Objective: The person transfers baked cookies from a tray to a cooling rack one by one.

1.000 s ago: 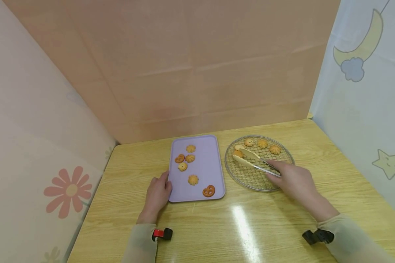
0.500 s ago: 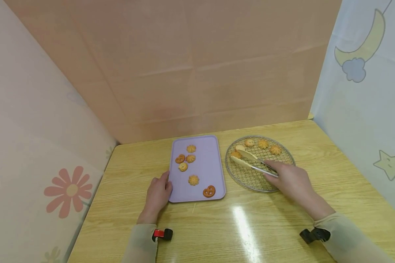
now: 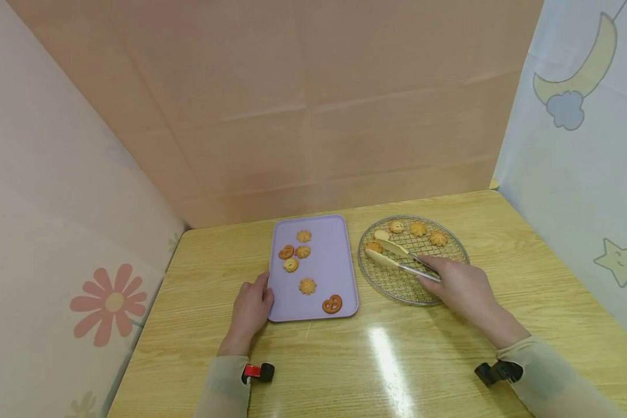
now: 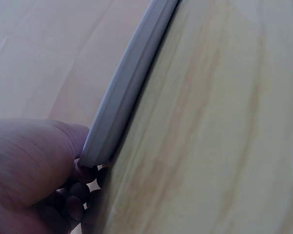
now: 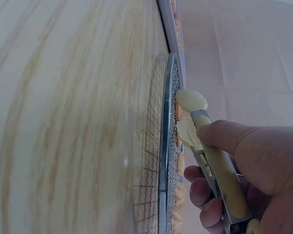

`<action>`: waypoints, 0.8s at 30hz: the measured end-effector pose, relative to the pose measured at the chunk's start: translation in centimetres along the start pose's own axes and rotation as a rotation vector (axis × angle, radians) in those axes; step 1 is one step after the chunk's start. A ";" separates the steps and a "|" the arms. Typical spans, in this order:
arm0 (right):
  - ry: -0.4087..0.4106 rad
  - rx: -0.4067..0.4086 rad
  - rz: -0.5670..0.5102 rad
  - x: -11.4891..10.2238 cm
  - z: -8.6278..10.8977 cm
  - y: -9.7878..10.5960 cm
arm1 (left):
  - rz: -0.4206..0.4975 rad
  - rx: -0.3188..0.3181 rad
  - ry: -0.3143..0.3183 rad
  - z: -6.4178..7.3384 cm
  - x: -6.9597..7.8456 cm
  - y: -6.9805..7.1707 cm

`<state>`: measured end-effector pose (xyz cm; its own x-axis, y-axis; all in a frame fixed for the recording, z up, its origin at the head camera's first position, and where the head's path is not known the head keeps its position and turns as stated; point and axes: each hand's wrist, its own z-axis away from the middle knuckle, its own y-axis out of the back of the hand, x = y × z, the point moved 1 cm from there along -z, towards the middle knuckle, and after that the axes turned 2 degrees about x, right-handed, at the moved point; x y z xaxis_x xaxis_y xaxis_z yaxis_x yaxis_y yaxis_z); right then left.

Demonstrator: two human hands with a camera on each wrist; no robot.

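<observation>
My right hand (image 3: 462,287) holds metal tongs (image 3: 399,266) with cream-coloured tips over a round wire rack (image 3: 407,284). The tips lie on either side of an orange-brown cookie (image 3: 374,247) at the rack's left, and the jaws stand a little apart. A pale round cookie (image 3: 382,234) lies just behind the tips. In the right wrist view, the thumb presses one tong arm and curled fingers wrap the other. My left hand (image 3: 251,305) grips the left edge of a lilac tray (image 3: 329,267), thumb at the rim and fingertips curled beneath in the left wrist view.
On the tray are two pretzels (image 3: 332,303), three ridged flower-shaped cookies (image 3: 307,286) and a ring-like cookie (image 3: 291,265). Along the rack's far side sit more cookies (image 3: 418,229). Tray and rack stand close together on a wooden table (image 3: 339,366), with a brown panel (image 3: 313,145) behind.
The tongs and right hand have shifted slightly left, and the orange-brown cookie between the tips has moved a little left too. The left hand and tray stay as they were.
</observation>
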<state>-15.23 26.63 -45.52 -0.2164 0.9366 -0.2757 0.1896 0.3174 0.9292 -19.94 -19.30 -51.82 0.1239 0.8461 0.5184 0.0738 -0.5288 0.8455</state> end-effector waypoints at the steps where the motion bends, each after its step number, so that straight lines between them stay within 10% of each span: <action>1: 0.000 -0.001 0.000 0.0 0.0 0.0 | 0.000 0.001 -0.001 0.0 0.0 0.0; 24: -0.014 -0.010 -0.010 -0.1 0.0 0.8 | 0.007 0.001 0.003 0.1 0.3 0.3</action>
<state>-15.08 26.78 -44.77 -0.2051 0.9352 -0.2886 0.1781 0.3256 0.9286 -19.82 -19.20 -51.45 0.1211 0.8425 0.5248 0.0741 -0.5349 0.8416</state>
